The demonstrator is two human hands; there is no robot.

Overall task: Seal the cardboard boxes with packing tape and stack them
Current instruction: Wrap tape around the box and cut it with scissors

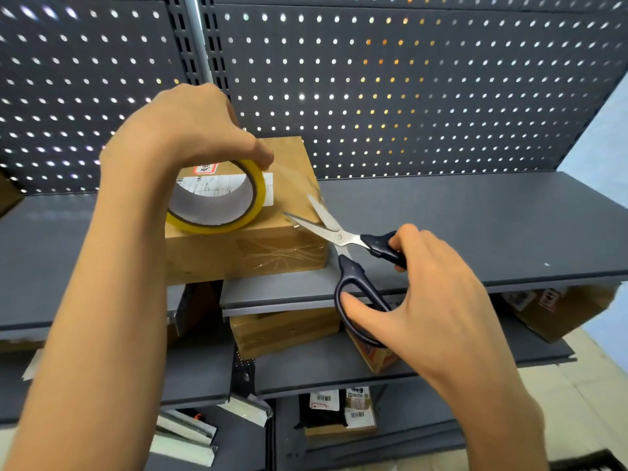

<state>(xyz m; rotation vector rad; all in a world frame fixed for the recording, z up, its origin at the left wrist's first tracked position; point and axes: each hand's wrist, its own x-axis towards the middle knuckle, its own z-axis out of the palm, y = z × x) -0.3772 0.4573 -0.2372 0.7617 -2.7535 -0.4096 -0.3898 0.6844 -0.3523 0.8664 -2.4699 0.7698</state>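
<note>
Gripping a roll of yellow tape (217, 198), the left hand (180, 130) holds it just above the top of a cardboard box (244, 246), fingers curled over the roll's upper rim. A clear strip of tape (295, 185) stretches from the roll toward the box's right edge. The box sits on a grey shelf (458, 226), against its front edge, with wrinkled clear tape already across its right end face and a white label on top.

Right hand (428, 294): clamped on dark-handled scissors (343, 246), thumb through the lower loop, fingers wrapped on the upper handle. Blades stand apart, tips at the box's upper right corner, beside the stretched strip.

Below the box: a lower shelf (306, 368) carries another cardboard box (282, 331). Behind the box: a perforated back panel (407, 96).
</note>
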